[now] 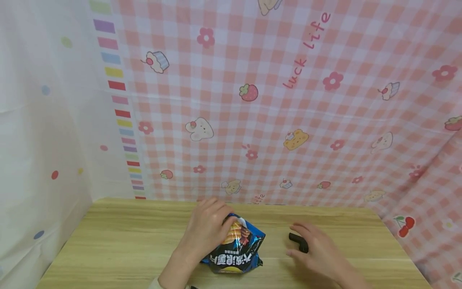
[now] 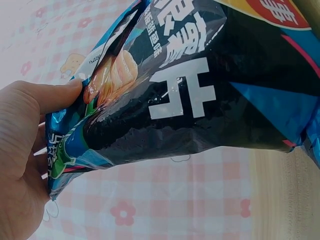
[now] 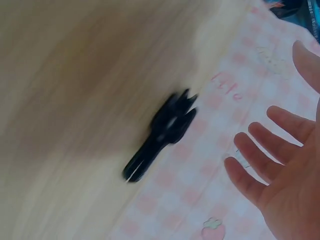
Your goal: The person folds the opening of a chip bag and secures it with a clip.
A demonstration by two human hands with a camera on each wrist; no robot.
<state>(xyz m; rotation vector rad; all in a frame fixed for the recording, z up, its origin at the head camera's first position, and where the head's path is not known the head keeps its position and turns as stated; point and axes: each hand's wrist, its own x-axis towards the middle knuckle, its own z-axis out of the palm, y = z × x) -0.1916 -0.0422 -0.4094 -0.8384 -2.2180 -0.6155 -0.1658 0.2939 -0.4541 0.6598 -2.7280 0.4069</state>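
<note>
A: Gripping what, with your left hand [image 1: 206,232]?

B: Its thumb [image 2: 50,95] and curled fingers pinch the top edge of a bag [image 1: 236,245], which stands on the table [image 1: 119,245]: glossy, black and blue, white lettering, a chips picture.

A: And your right hand [image 1: 317,251]?

B: Fingers [image 3: 260,165] spread, nearly straight, holding nothing. A small black clip [image 1: 298,242] lies on the table just under the fingertips; contact unclear, view blurred.

Blue-black snack bag [image 1: 238,248] — pink-checked cloth [image 1: 288,100]
</note>
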